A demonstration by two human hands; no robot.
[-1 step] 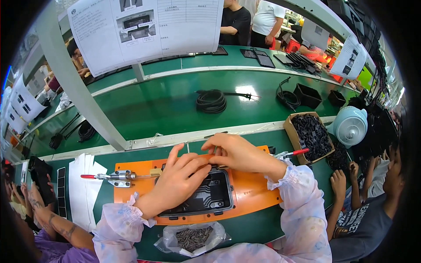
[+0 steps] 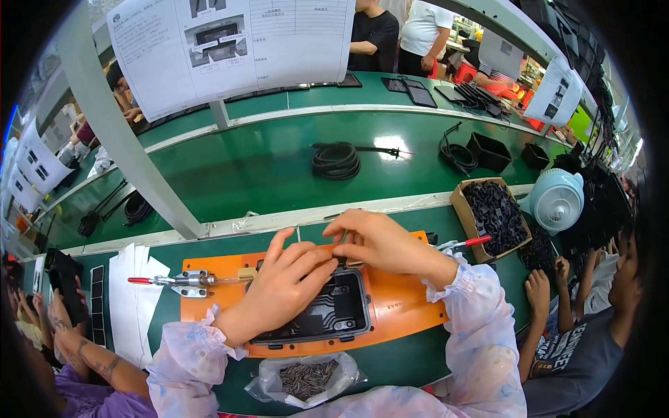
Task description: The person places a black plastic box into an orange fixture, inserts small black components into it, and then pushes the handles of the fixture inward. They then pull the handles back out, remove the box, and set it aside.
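A black rectangular housing [image 2: 352,296] with ribs and posts inside lies in an orange fixture plate [image 2: 401,296] in front of me. My left hand [image 2: 286,279] crosses its left half, fingertips drawn together at the far edge and one finger raised apart. From the right, my right hand [image 2: 380,244] meets it there with bent, closed fingers. Whatever the two hands pinch is too small and covered to make out. Near the plate's front edge sits a clear plastic bag [image 2: 338,386] holding many small metal screws [image 2: 305,380].
Red-handled toggle clamps flank the plate, left clamp [image 2: 191,279] and right clamp [image 2: 463,244]. A cardboard box [image 2: 463,209] of small black parts and a light-blue fan [image 2: 557,198] stand right. White sheets [image 2: 136,306] lie left. Beyond the rail lies a coiled black cable [image 2: 336,161]. Co-workers sit on both sides.
The fingers of my right hand have shifted very slightly at the housing's far edge. Everything else looks the same.
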